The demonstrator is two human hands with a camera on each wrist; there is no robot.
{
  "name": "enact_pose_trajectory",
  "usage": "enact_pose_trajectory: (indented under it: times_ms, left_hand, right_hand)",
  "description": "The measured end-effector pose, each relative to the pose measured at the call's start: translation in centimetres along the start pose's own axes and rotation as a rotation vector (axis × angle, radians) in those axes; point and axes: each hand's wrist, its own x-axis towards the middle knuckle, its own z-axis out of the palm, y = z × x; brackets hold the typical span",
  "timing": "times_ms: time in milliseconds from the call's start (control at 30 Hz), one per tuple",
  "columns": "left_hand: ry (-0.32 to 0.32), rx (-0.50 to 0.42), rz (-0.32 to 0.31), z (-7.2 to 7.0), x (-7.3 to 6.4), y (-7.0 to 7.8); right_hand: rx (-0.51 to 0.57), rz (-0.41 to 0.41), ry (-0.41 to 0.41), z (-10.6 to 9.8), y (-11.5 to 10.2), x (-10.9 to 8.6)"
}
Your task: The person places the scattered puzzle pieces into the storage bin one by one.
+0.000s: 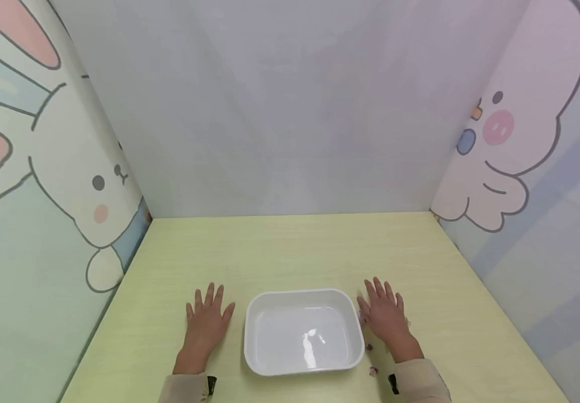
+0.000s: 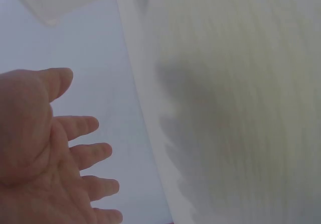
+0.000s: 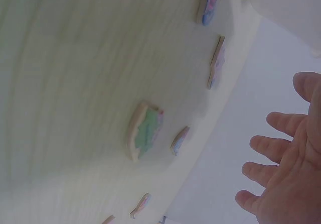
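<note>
A glossy white rectangular tray (image 1: 279, 336) with rounded corners stands near the front of the table, nothing inside it. To its left, my left hand (image 1: 206, 327) is held palm down with fingers straight and spread. My right hand (image 1: 385, 318) is spread the same way just beyond the tray's right side, over several small pieces. Neither hand grips anything. Seen from the right wrist, the pieces are flat with pale wood-like edges: a larger green-and-pink piece (image 3: 145, 131), a blue-and-pink piece (image 3: 209, 3) and some thinner ones. In the head view, the right hand partly hides them.
The pale yellow-green table (image 1: 290, 252) meets a plain grey-white back wall (image 1: 290, 112). A cartoon rabbit covers the left wall (image 1: 58, 252), and a white cartoon figure the right wall (image 1: 571, 240). Two small pieces (image 1: 373, 370) lie near the right sleeve (image 1: 420, 380).
</note>
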Motion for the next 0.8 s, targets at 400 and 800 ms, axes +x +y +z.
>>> enact_pose_trajectory:
  times_ms: [400,800]
  left_hand:
    - [-0.01,-0.011,0.001,-0.14,-0.31,0.01]
    - [0.028,-0.018,0.025,-0.46,-0.62,-0.12]
  right_hand:
    - [-0.003,-0.013,0.017,0.02,0.28,-0.27]
    - [0.011,-0.043,0.013,-0.02,-0.07,0.02]
